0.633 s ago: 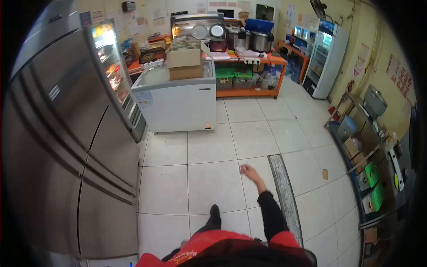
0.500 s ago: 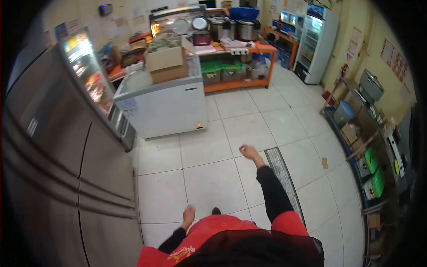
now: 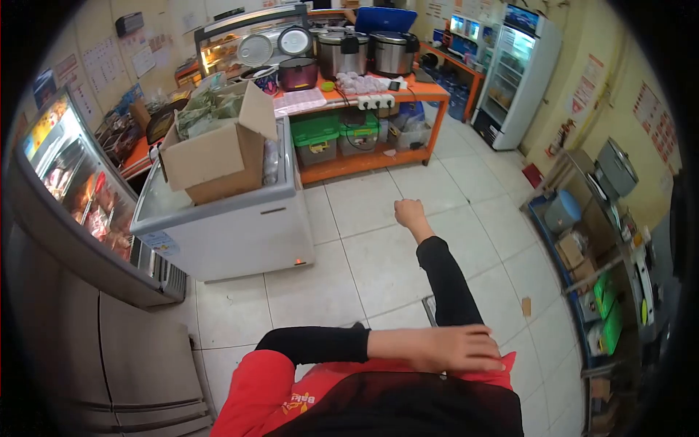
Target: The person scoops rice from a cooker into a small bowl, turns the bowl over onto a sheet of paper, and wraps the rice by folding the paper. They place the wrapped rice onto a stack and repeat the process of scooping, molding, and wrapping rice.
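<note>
My right hand (image 3: 410,213) is stretched forward above the tiled floor. Its fingers are curled into a fist, and no object shows in it. My left hand (image 3: 460,349) reaches across my body and lies on the upper part of my right arm, by the red sleeve (image 3: 502,370). Its fingers are extended and slightly apart over the cloth, holding no object. Black undersleeves (image 3: 455,280) cover both forearms, and a dark sheer cloth hangs over the front of my red shirt (image 3: 255,386).
Ahead on the left is a chest freezer (image 3: 233,244) bearing an open cardboard box (image 3: 211,164). An orange table (image 3: 419,95) holds large cookers (image 3: 342,54). A glass-door fridge (image 3: 502,87) stands behind. Shelving (image 3: 568,255) runs along the right; steel cabinet doors (image 3: 153,357) are at left.
My left hand has swung up from my left side across to my right upper arm. The freezer and table appear nearer. My right hand stays out in front, closed.
</note>
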A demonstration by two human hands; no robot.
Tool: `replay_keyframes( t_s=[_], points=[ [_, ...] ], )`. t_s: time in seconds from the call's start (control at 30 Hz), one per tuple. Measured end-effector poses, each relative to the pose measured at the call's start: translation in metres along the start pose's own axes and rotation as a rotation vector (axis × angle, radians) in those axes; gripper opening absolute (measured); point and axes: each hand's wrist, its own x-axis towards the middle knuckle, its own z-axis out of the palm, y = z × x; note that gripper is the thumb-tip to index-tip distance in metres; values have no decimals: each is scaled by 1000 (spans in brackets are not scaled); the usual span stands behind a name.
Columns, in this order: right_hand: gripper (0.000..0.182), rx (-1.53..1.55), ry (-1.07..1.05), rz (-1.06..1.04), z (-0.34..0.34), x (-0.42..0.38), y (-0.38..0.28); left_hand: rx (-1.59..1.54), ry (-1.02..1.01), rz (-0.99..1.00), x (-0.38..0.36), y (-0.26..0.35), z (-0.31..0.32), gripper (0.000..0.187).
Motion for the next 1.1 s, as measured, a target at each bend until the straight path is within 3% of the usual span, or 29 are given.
replay_keyframes(
  t_s=[0.07,0.13,0.2,0.3,0.4,0.47,0.57,0.63,0.77,0.83,0.9,0.93,1.0,1.1],
  points=[
    [16,61,27,-41,3,66,-8,-268,49,-141,-12,-53,-74,44],
    [16,122,60,-78,6,129,-28,39,344,-562,-81,-135,-111,29],
    [15,295,86,-115,7,185,-53,820,603,-898,-136,-203,-152,22],
    [15,355,129,-182,18,269,-72,833,583,-997,-193,-264,-199,16],
    [14,256,172,-222,56,360,-69,738,735,-1088,-227,-330,-244,13],
    [14,140,238,-264,77,421,-60,792,609,-1087,-249,-378,-280,9],
    [14,94,58,-206,98,488,-44,828,418,-1075,-273,-453,-330,7],
    [15,97,92,-227,113,533,-21,794,294,-1032,-281,-505,-357,7],
    [17,299,12,-64,131,636,27,614,298,-874,-294,-597,-389,10],
    [19,782,149,55,158,707,59,563,378,-804,-310,-637,-414,12],
    [15,2002,-82,488,161,788,84,617,425,-809,-328,-680,-452,11],
    [17,2536,-100,826,145,821,89,649,454,-811,-336,-700,-469,10],
    [17,2879,204,1295,154,894,88,761,465,-892,-345,-736,-505,12],
    [15,2876,-48,1355,151,991,74,910,525,-983,-360,-780,-569,15]
  ],
)
